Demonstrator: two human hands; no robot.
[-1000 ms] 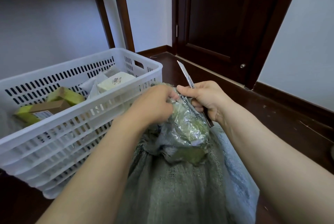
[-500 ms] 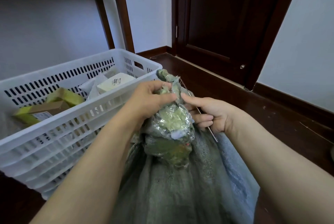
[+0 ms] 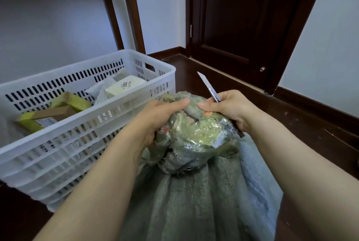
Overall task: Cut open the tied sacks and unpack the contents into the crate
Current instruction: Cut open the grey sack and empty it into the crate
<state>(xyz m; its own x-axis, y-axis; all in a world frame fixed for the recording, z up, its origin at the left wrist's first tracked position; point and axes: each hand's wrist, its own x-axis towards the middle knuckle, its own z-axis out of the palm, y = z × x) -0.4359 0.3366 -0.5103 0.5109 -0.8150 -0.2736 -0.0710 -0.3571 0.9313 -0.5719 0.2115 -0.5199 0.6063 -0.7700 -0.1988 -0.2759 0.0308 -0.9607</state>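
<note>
A grey-green woven sack (image 3: 194, 198) stands between my forearms, its neck bunched and wrapped in clear tape (image 3: 196, 132). My left hand (image 3: 155, 118) grips the left side of the taped neck. My right hand (image 3: 229, 108) holds a slim utility knife (image 3: 206, 85), blade pointing up and away, while its thumb presses on the top of the neck. The white slotted crate (image 3: 97, 124) sits to the left with a white box (image 3: 124, 86), a brown and yellow-green box (image 3: 52, 113) and pale packets inside.
Dark wooden floor (image 3: 303, 122) stretches to the right. A dark door (image 3: 242, 23) stands ahead beside a white wall with dark skirting. Wooden legs of a piece of furniture (image 3: 134, 17) rise behind the crate.
The knife blade, tucked low against the sack half a second ago, now points up clear of the neck. Both hands have shifted on the taped neck, which has sunk lower.
</note>
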